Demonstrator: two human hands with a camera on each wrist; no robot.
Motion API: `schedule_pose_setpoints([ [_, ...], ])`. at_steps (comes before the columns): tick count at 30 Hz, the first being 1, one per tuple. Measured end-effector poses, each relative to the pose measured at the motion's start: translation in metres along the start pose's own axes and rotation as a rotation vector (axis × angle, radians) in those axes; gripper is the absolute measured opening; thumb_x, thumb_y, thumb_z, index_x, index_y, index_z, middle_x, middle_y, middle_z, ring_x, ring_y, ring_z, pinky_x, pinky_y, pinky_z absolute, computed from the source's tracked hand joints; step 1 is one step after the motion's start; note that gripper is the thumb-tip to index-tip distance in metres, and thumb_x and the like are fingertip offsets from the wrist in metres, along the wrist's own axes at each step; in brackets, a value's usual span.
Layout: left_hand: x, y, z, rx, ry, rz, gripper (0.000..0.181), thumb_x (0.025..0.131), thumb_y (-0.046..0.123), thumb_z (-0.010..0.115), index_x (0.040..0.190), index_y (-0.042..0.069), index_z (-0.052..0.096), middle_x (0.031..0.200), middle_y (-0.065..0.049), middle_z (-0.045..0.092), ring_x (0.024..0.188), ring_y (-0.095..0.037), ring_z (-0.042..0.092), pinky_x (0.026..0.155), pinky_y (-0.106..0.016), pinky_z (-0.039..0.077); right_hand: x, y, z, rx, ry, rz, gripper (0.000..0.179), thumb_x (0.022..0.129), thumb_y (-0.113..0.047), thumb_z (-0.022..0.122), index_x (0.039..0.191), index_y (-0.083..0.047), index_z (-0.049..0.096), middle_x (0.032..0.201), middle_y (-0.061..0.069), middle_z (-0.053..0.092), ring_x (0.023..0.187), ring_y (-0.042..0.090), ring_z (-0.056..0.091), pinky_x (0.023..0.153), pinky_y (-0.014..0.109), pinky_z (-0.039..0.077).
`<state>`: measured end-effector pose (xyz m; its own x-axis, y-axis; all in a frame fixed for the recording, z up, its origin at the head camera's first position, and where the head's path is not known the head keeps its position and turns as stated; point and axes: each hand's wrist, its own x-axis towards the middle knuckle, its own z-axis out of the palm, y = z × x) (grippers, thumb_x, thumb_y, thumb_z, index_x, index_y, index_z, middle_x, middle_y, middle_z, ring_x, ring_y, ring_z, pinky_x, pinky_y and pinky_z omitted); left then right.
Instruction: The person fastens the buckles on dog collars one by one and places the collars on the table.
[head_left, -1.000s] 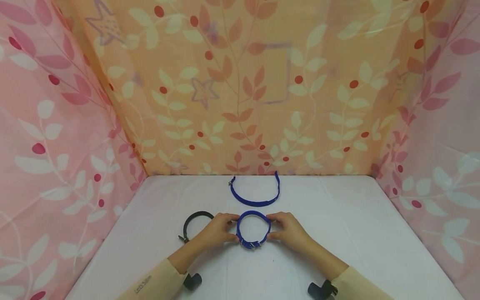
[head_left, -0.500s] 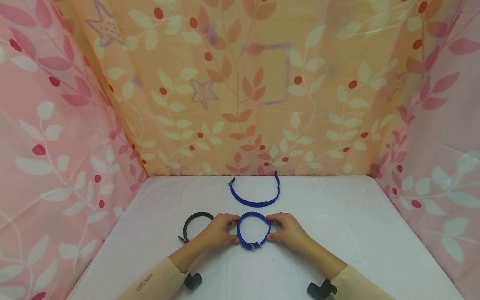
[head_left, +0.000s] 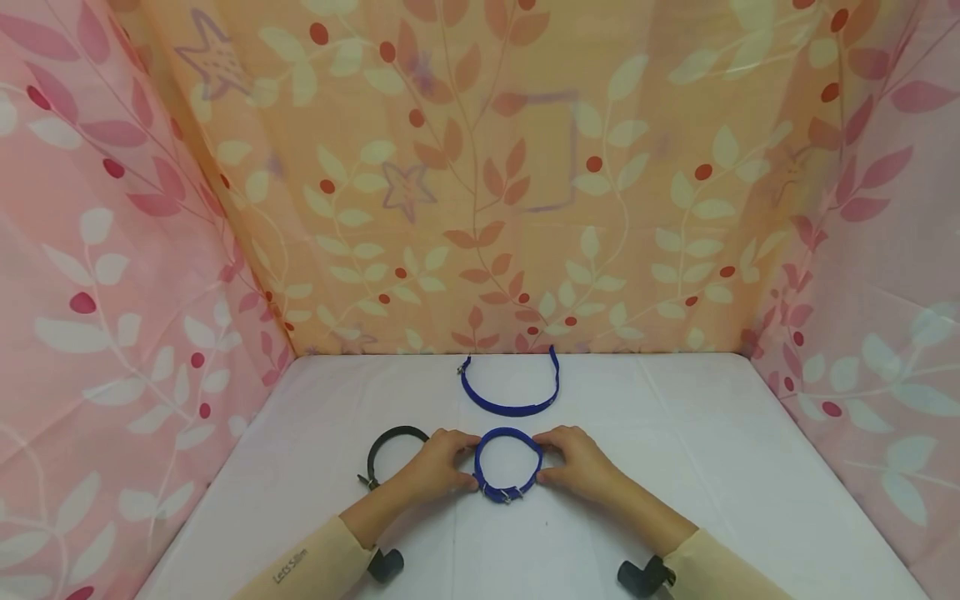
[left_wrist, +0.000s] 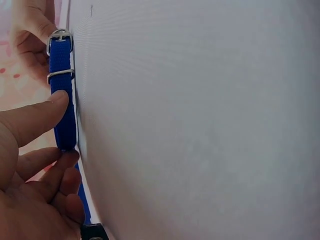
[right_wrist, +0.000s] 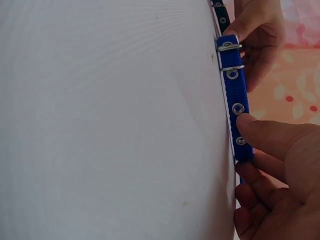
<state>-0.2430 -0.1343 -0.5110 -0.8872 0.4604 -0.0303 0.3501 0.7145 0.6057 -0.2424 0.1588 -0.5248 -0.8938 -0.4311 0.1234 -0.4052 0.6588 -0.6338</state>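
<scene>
A blue collar [head_left: 507,431] with a metal buckle stands as a buckled loop on the white table, its buckle side toward me. My left hand [head_left: 441,463] holds the loop's left side between thumb and fingers. On the opposite side my right hand [head_left: 576,461] does the same. In the left wrist view the left thumb [left_wrist: 50,114] presses the band below the metal keeper. The right wrist view shows metal eyelets along the blue collar [right_wrist: 235,90], with the right thumb [right_wrist: 260,132] between two of them.
Farther back lies an unbuckled blue collar [head_left: 510,410], curved in a U near the table's rear edge. A dark collar [head_left: 371,454], looped, sits left, partly hidden behind the left hand. Patterned cloth walls [head_left: 480,167] enclose the white table [head_left: 675,433].
The view tilts up very slightly, so everything sits a little lower. Both hands keep their hold on the blue collar, which stays in place.
</scene>
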Motion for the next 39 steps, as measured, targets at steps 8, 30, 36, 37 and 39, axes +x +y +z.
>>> schedule_pose_setpoints([
  [8,-0.004,0.002,-0.006,0.03,-0.032,-0.003,0.073,0.075,0.025,0.092,0.14,0.008,0.062,0.134,-0.004,0.067,0.118,-0.021,0.054,0.102,-0.043,0.048,-0.001,0.0,-0.007,0.034,-0.061,0.025,0.053,0.086,-0.025,0.084,0.134,-0.011,0.066,0.128,0.0,0.069,0.123,0.023,0.058,0.108,0.05,0.046],
  [30,0.008,0.01,-0.049,-0.04,0.043,-0.026,0.061,0.085,0.024,0.085,0.141,0.017,0.062,0.138,-0.002,0.062,0.128,-0.027,0.054,0.107,-0.051,0.048,0.003,-0.002,-0.038,0.093,0.027,0.056,0.04,0.093,-0.019,0.076,0.132,-0.01,0.067,0.119,0.002,0.072,0.111,0.022,0.061,0.101,0.05,0.05],
  [36,0.024,0.005,-0.066,-0.057,0.098,-0.032,0.059,0.087,0.027,0.084,0.14,0.015,0.062,0.138,-0.002,0.063,0.127,-0.027,0.055,0.106,-0.049,0.049,0.015,0.0,-0.047,0.1,0.079,0.081,0.039,0.095,-0.023,0.076,0.131,-0.011,0.068,0.121,0.003,0.072,0.113,0.022,0.061,0.101,0.051,0.05],
  [37,0.027,0.004,-0.069,-0.07,0.108,-0.034,0.058,0.087,0.027,0.084,0.139,0.014,0.063,0.137,-0.003,0.063,0.127,-0.027,0.056,0.105,-0.049,0.049,0.018,0.001,-0.049,0.093,0.092,0.078,0.039,0.095,-0.024,0.075,0.131,-0.011,0.068,0.122,0.002,0.072,0.113,0.022,0.062,0.101,0.051,0.051],
  [39,0.033,0.002,-0.073,-0.107,0.128,-0.041,0.053,0.088,0.027,0.083,0.137,0.014,0.065,0.136,-0.004,0.065,0.126,-0.027,0.057,0.104,-0.049,0.05,0.024,0.002,-0.053,0.079,0.118,0.062,0.039,0.095,-0.025,0.075,0.13,-0.011,0.068,0.122,0.001,0.072,0.113,0.022,0.062,0.1,0.051,0.052],
])
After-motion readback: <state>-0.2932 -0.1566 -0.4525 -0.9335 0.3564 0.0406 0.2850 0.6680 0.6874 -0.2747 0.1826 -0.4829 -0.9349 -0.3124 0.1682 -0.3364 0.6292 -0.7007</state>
